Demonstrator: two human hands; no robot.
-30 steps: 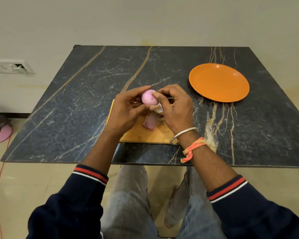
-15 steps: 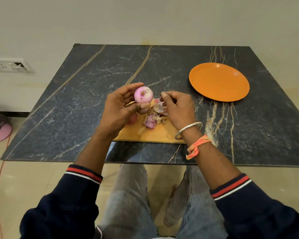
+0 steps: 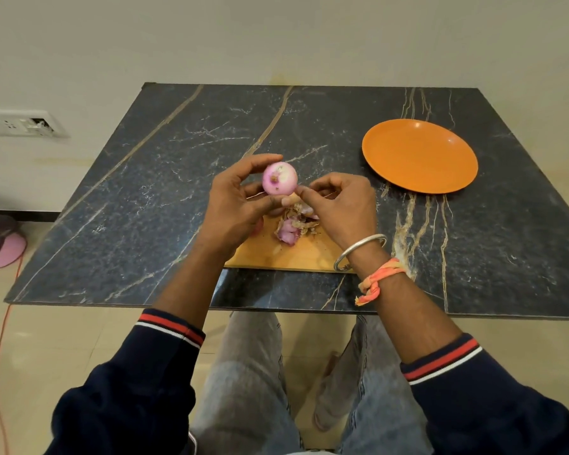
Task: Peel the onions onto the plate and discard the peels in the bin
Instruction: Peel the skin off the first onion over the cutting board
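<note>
Fig. qty: 1 onion (image 3: 280,178), 1 plate (image 3: 419,156), 1 cutting board (image 3: 286,254), 1 table (image 3: 145,192). Peels (image 3: 293,224): 1 pile, pcs uncountable. Hands: 2, i.e. left hand (image 3: 234,205) and right hand (image 3: 342,205).

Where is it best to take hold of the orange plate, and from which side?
At the near-left rim of the orange plate, reached from the side of the right hand, since the left hand holds the onion. The plate lies flat on the table, so only its rim likely gives fingers an edge.

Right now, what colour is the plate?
Plain orange; the plate shows best in the head view.
</note>
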